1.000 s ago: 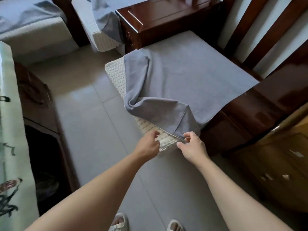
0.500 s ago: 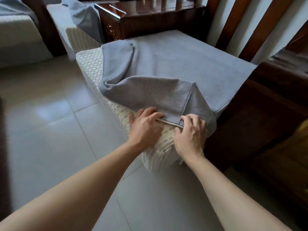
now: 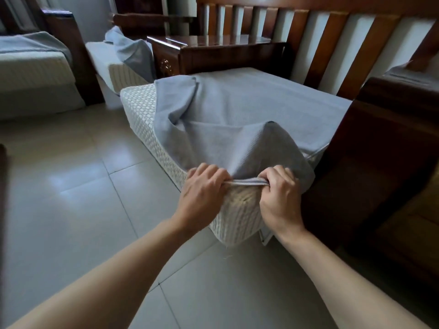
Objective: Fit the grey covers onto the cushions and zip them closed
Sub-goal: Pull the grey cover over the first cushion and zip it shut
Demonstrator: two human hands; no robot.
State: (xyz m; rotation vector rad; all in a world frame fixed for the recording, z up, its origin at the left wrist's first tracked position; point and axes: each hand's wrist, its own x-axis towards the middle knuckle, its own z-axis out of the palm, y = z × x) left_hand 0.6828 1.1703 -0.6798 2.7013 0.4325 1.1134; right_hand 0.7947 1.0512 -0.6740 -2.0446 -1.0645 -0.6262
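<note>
Step in hand: drawing the open edge of the grey cover (image 3: 237, 110) down over the near corner of the cushion (image 3: 237, 217). Left hand (image 3: 202, 193) and right hand (image 3: 280, 193) each clamp curled fingers on the cover's hem, close together, hem taut between them.

To do well, in my judgement: pull hem down and toward the body evenly, seat the corner first, then work leftward along the exposed side; avoid yanking one hand alone, which would skew the seam.

Cushion lies on the wooden sofa frame (image 3: 380, 138), near end overhanging the tiled floor (image 3: 71, 198). Cover spreads flat over the far top, bunched and folded near the left edge; white woven cushion side bare. Zip probably runs along the hem; not resolvable.
</note>
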